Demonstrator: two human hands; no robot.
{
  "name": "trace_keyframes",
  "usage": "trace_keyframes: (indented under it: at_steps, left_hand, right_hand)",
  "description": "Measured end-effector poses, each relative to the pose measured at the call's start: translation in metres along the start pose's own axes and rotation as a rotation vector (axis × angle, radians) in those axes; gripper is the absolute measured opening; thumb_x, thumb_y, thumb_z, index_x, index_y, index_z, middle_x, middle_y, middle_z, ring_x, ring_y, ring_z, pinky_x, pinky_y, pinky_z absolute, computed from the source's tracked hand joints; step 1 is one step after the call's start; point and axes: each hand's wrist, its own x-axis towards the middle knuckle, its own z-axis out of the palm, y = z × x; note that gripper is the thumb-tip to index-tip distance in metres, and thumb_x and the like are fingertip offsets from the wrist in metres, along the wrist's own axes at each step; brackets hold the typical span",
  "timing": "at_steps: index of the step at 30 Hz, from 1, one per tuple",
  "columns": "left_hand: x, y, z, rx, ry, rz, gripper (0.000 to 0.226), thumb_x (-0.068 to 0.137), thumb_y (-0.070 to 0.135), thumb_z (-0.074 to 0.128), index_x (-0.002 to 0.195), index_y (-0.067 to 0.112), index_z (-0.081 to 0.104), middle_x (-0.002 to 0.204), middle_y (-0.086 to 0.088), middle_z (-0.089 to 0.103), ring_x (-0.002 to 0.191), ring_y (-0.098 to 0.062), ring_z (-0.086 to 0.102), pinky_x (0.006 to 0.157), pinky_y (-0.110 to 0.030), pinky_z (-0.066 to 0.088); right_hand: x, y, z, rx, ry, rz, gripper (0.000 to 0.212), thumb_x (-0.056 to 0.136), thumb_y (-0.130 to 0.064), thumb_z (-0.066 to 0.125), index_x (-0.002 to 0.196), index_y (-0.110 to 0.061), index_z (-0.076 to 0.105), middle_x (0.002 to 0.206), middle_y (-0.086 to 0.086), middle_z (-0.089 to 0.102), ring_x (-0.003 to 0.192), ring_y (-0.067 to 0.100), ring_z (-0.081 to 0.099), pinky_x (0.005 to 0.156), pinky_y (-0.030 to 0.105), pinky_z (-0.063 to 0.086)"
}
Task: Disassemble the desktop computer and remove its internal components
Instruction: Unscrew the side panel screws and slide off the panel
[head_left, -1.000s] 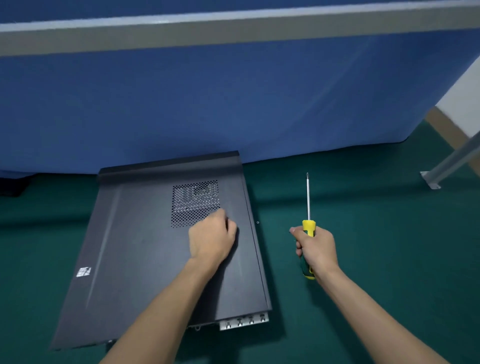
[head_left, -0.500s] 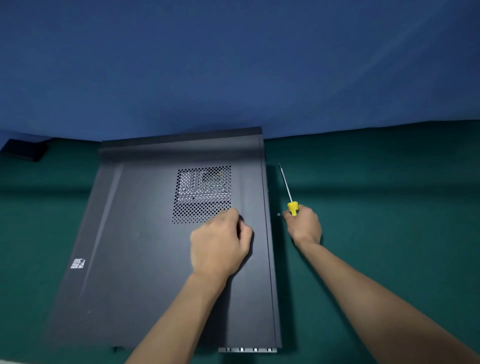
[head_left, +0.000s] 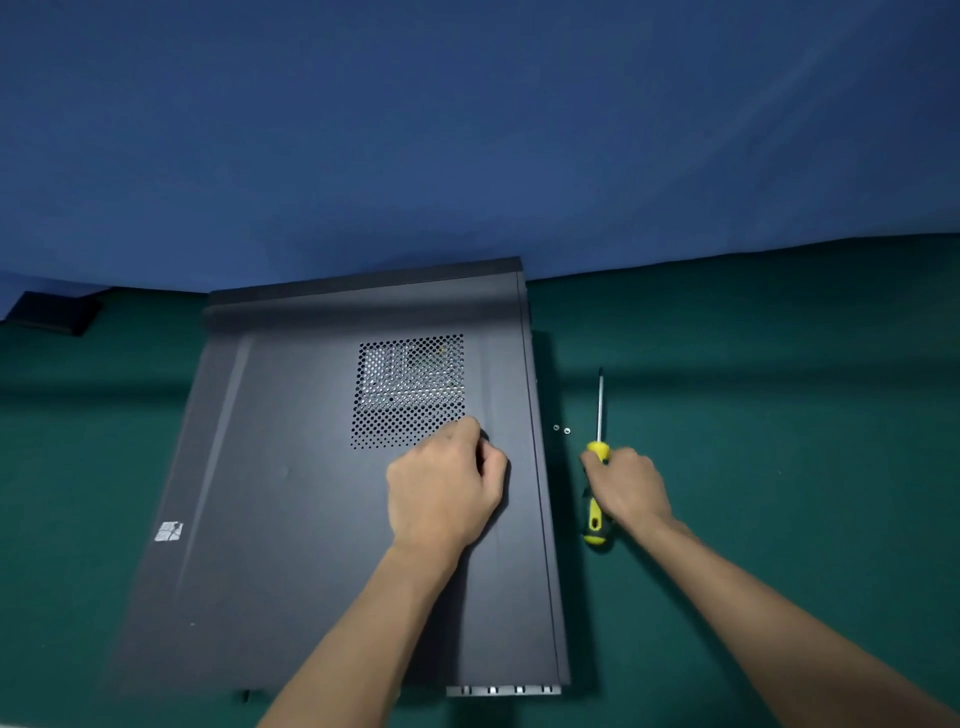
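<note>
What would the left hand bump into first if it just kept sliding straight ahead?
Probably nothing solid: the left hand rests on the computer case and would slide over the perforated vent, then reach the blue wall behind.

Backdrop: a blue fabric partition (head_left: 467, 130) fills the upper half, plain, with faint diagonal creases.
Surface: dark green felt-like covering (head_left: 779, 364), meeting the partition's lower edge.
Left edge: a small dark block (head_left: 54, 312) at the partition's foot.
Light: dim and even, soft shadows on the green.
</note>
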Motion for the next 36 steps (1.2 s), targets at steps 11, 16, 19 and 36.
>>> trace_keyframes:
  at_steps: [11, 16, 19, 36]
  left_hand:
    - [-0.003, -0.004, 0.004, 0.011, 0.026, 0.008, 0.027, 0.079, 0.021, 0.057, 0.059, 0.017, 0.04, 0.05, 0.004, 0.044, 0.042, -0.018, 0.037, 0.044, -0.023, 0.019]
    - [-0.009, 0.001, -0.011, -0.295, -0.048, -0.231, 0.027, 0.088, 0.025, 0.047, 0.064, 0.014, 0.048, 0.058, 0.002, 0.053, 0.055, -0.019, 0.051, 0.054, -0.03, 0.038]
    - [-0.026, -0.007, -0.042, -1.123, -0.066, -0.605, 0.032, 0.095, 0.017, 0.044, 0.065, 0.011, 0.053, 0.047, 0.002, 0.056, 0.037, -0.012, 0.051, 0.037, -0.02, 0.038]
    - [-0.165, -0.155, -0.087, -1.144, -0.607, -0.971, 0.068, 0.093, 0.057, 0.034, 0.082, -0.001, 0.067, 0.072, -0.012, 0.072, 0.064, -0.024, 0.07, 0.056, -0.03, 0.048]
  right_hand:
    - [-0.036, 0.011, 0.0, -0.403, -0.027, -0.068, 0.06, 0.095, -0.06, 0.029, 0.08, -0.009, 0.057, 0.089, 0.01, 0.06, 0.086, 0.031, 0.057, 0.069, 0.033, 0.039]
    - [-0.106, 0.007, -0.02, -0.091, 0.145, -0.152, 0.049, 0.095, -0.044, 0.043, 0.056, -0.015, 0.036, 0.058, -0.001, 0.05, 0.061, 0.026, 0.048, 0.052, 0.029, 0.033]
    - [-0.167, -0.005, -0.02, -0.108, 0.227, -0.307, 0.049, 0.092, -0.042, 0.046, 0.056, -0.01, 0.036, 0.045, -0.001, 0.038, 0.051, 0.022, 0.037, 0.047, 0.029, 0.028]
    - [-0.285, -0.097, 0.126, 0.978, -0.226, 0.256, 0.021, 0.096, -0.026, 0.052, 0.105, -0.007, 0.054, 0.094, 0.013, 0.065, 0.066, 0.02, 0.064, 0.054, 0.028, 0.053]
